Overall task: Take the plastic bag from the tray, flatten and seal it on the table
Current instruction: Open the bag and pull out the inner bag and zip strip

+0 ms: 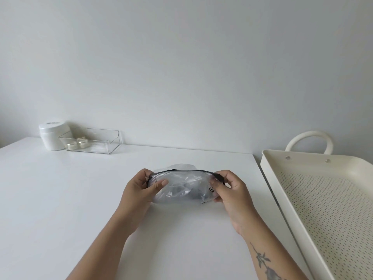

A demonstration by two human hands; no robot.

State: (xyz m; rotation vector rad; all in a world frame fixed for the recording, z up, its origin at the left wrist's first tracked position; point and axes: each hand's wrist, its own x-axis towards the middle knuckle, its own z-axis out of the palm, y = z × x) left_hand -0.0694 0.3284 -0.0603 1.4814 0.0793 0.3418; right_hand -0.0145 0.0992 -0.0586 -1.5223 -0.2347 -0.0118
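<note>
Plastic bag [181, 188] gripped at both ends by left hand [139, 190] and right hand [232, 190] over white table [60, 199]; cream tray [268, 168] beside, plain wall [181, 67] behind

Both bare forearms reached forward, converging toward the middle. The left hand [139, 186] was curled, thumb extended inward and fingers [143, 173] bent over the top. The right hand [232, 188] pinched with thumb and fingers together; its forearm bore a tattoo.
</note>
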